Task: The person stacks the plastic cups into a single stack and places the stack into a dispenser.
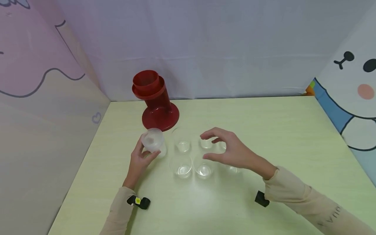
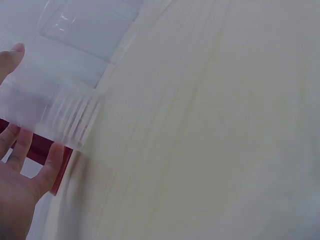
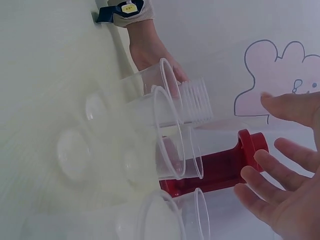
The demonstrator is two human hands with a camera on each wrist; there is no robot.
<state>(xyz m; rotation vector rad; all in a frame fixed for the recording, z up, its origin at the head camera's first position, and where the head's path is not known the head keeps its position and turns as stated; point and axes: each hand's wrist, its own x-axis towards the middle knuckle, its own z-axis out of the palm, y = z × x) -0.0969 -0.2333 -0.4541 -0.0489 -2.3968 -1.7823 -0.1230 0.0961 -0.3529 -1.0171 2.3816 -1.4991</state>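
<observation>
My left hand (image 1: 139,163) grips a stack of nested clear plastic cups (image 1: 153,140), fingers and thumb on opposite sides of it. In the left wrist view the stacked rims (image 2: 75,117) show as close ridges. Over the right part of a group of clear plastic cups on the table, my right hand (image 1: 232,150) hovers with thumb and fingers spread apart, nothing between them. Below and left of it stand a front cup (image 1: 203,169) and a cup beside it (image 1: 182,169); another cup (image 1: 183,146) stands behind. The right hand partly hides the rightmost cups.
A red cylindrical stand (image 1: 160,114) with a round base and a cup-like top stands at the back left, just behind the held stack. A pale curtain (image 1: 205,49) hangs along the far table edge. Printed cartoon panels line both sides.
</observation>
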